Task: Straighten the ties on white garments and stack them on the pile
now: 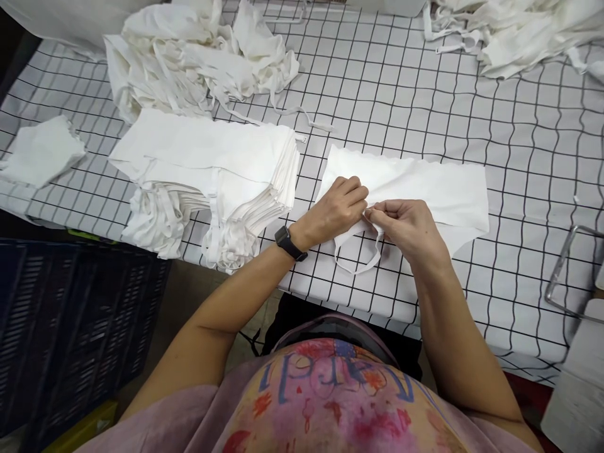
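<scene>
A white garment that looks like a strappy bra top [438,192] lies spread flat in front of me. My left hand [337,211], with a black watch on the wrist, is closed, its curled fingers pinching the garment at its lower left edge. Against it, my right hand [408,226] pinches the narrow white strap [363,267] between thumb and forefinger. The strap hangs in a loop toward me below both hands. The exact spot between the fingertips is partly hidden.
A neat stack of folded white tops [212,148] stands to the left, straps bunched at its front. Crumpled white garments [189,56] lie behind it, more [533,38] at back right. A white piece [44,151] lies far left. Right is a metal frame [561,270]; blue crates [70,327] stand below left.
</scene>
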Available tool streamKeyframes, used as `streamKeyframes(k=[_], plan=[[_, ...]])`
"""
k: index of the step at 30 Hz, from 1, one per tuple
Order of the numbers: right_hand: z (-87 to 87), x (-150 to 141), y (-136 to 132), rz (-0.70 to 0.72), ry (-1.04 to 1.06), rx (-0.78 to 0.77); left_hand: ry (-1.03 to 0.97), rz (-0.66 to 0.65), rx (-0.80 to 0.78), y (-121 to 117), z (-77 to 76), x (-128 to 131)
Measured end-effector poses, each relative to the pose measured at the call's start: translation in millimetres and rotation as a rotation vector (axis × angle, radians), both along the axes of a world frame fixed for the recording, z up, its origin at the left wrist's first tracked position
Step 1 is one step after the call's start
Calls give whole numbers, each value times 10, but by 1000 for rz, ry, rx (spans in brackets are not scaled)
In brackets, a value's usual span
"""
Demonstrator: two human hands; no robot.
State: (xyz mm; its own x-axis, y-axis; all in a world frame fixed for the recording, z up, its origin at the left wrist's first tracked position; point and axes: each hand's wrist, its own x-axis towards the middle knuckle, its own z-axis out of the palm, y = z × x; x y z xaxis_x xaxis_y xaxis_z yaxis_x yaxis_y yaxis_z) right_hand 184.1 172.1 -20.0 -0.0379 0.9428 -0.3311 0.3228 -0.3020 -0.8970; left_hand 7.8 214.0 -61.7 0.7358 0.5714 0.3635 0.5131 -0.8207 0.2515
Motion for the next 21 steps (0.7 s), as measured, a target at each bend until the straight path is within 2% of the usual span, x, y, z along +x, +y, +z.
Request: streamKeyframes(k=[9,21], plan=[[-51,48,18,4,8,-25,-48,33,-31,16,-66,0],[-60,42,26,2,27,-34,-33,41,-27,18,-54,8]])
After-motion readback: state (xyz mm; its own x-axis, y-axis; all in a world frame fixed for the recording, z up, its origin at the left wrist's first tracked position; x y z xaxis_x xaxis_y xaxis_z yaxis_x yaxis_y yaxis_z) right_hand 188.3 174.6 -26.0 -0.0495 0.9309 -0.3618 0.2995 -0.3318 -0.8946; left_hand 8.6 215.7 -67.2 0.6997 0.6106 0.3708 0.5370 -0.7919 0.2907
